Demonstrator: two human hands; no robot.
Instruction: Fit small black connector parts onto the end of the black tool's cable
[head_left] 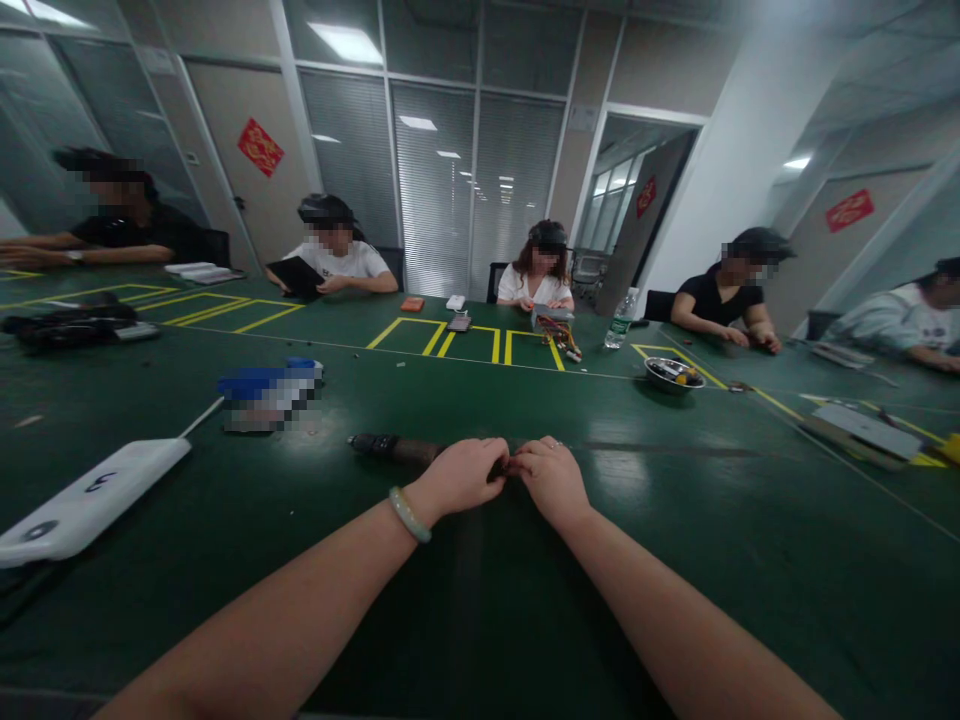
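The inline electric screwdriver [405, 450] lies on the desk [750, 540], its rear end hidden behind my left hand [469, 475]. My right hand [553, 480] is right of the screwdriver. Both hands are curled and meet at the fingertips; I cannot tell what they grip. Apparent step: two-handed fine handling. The next move likely calls for steady, coordinated finger pressure.

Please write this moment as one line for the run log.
left hand: in front of dark tool | right hand: close to left hand | grasp: unclear
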